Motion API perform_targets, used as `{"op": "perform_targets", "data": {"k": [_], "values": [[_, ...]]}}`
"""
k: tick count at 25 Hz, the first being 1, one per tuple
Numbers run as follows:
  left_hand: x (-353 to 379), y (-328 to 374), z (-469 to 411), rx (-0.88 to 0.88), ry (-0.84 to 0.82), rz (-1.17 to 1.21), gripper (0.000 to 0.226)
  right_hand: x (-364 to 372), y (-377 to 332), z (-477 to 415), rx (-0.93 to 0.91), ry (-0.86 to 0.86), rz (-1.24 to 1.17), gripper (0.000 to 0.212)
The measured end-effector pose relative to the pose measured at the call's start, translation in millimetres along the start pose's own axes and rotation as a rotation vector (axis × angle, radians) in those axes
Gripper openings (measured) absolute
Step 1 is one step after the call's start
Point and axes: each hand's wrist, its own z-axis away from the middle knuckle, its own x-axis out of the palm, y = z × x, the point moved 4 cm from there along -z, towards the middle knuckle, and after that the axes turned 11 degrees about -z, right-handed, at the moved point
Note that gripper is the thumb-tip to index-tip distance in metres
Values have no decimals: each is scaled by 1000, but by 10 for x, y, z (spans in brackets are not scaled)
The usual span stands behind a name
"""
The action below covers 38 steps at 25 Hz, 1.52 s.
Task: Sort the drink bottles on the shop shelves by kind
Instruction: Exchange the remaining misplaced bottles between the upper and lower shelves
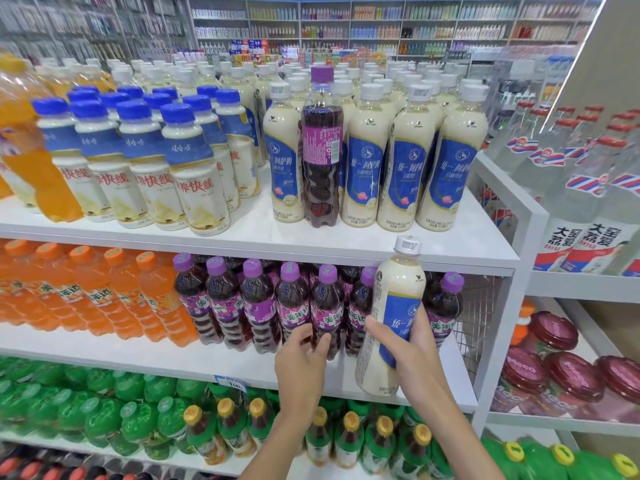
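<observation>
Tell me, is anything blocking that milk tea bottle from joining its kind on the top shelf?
Yes. A purple bottle stands in the front row of milk teas on the top shelf, filling a slot there. The milk tea bottle in the right hand is out in front of the shelves, open air above it.

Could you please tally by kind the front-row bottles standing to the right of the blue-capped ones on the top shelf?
White-capped milk tea bottles: 4
Purple-capped dark drink bottle: 1
Total: 5
</observation>
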Motion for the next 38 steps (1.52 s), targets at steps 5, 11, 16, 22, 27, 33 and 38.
{"op": "perform_targets", "data": {"k": [5, 11, 16, 22, 27, 33, 38], "values": [[-444, 426, -85, 136, 26, 56, 27, 72, -155, -68, -33, -17, 2, 44], [-1066, 1521, -325, 378, 158, 157, 31, 131, -320, -65, -68, -7, 4, 50], [-1236, 2466, -649, 596, 187, 110, 49, 150, -451, -59, -68, -41, -36, 60], [-1060, 2938, -1041, 570, 270, -124, 73, 115, -514, -56, -55, -35, -75, 58], [-953, 2951, -1221, 531, 361, -220, 71, 97, -524, -52, -46, -22, -73, 56], [-890, 2834, -1065, 636, 299, -16, 60, 89, -521, -68, -47, -14, -55, 55], [-664, 2505, -1073, 517, 163, 129, 46, 85, -575, -70, -53, -23, -46, 53]]}}
